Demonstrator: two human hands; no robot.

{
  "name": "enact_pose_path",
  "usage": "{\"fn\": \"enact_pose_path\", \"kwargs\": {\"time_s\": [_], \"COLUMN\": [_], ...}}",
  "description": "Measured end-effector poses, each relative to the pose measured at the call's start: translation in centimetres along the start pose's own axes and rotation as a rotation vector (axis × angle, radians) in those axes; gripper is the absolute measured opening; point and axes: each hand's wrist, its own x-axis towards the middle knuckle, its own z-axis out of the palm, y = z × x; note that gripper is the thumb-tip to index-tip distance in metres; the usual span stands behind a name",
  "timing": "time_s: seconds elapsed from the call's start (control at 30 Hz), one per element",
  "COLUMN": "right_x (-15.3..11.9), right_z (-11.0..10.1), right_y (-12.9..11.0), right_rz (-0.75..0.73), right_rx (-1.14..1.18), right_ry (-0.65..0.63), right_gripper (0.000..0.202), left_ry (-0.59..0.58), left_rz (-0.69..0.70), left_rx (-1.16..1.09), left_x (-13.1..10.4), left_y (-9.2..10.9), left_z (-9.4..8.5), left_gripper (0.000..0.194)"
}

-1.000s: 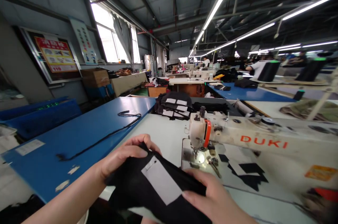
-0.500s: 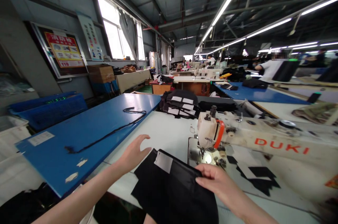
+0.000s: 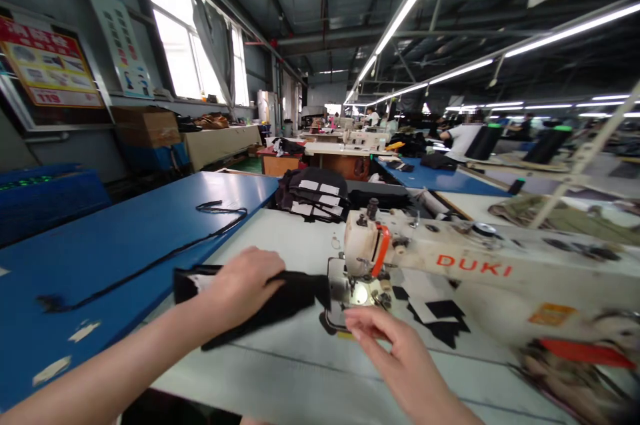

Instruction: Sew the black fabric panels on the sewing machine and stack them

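Note:
A folded piece of black fabric lies on the pale sewing table, a bit of its white label showing at the left end. Over its middle is my left hand, fingers bent down and closed on the cloth; the fingertips are partly hidden. The right end of the cloth reaches the metal needle plate of the sewing machine. My right hand is just in front of the lit needle area, apart from the cloth. Its fingers are loosely bent, the thumb slightly away, with nothing visible between them.
Black fabric scraps lie under the machine arm. Behind the machine head is a stack of black pieces with white labels. A blue table with a black cord adjoins on the left. A person in white is farther back.
The black fabric went from hanging over the table's front edge to lying folded on the tabletop, left of the needle. My left hand came down onto it; my right hand let go. The view turned right.

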Motion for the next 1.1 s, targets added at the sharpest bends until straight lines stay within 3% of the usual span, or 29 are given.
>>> {"fn": "enact_pose_path", "kwargs": {"time_s": [0.1, 0.17, 0.3, 0.37, 0.43, 0.63, 0.9, 1.0, 1.1], "right_x": [-0.6, -0.6, -0.3, -0.4, -0.4, -0.6, -1.0, -1.5, -2.3], "right_z": [-2.9, -5.9, -12.0, -13.9, -14.8, -14.7, -14.9, -13.5, -10.1], "right_y": [3.6, 7.1, 13.9, 15.8, 16.5, 16.3, 16.8, 14.9, 12.5], "right_rz": [-0.034, -0.049, 0.018, 0.042, 0.033, -0.034, -0.064, -0.121, -0.214], "right_rx": [-0.227, -0.400, -0.781, -0.875, -0.897, -0.996, -1.087, -0.981, -0.787], "right_ry": [0.099, 0.213, 0.296, 0.213, 0.137, 0.053, 0.287, 0.383, 0.327], "right_gripper": [0.022, 0.024, 0.027, 0.029, 0.028, 0.034, 0.031, 0.031, 0.031], "left_ry": [0.245, 0.286, 0.089, 0.001, -0.049, -0.099, -0.091, -0.096, -0.102], "left_rz": [0.081, 0.124, 0.118, 0.064, 0.019, -0.025, -0.006, -0.006, -0.003], "left_rx": [0.203, 0.248, 0.198, 0.157, 0.110, 0.036, 0.062, 0.060, 0.042], "left_x": [-0.7, -1.3, -2.6, -3.1, -3.5, -3.7, -3.9, -3.9, -3.9], "left_y": [-1.2, -1.2, 0.6, 1.7, 2.7, 3.3, 3.3, 3.5, 3.6], "left_z": [-0.5, 1.2, 8.1, 11.0, 12.6, 12.7, 13.0, 12.8, 12.6], "left_gripper": [0.020, 0.021, 0.026, 0.025, 0.027, 0.027, 0.027, 0.028, 0.028]}}
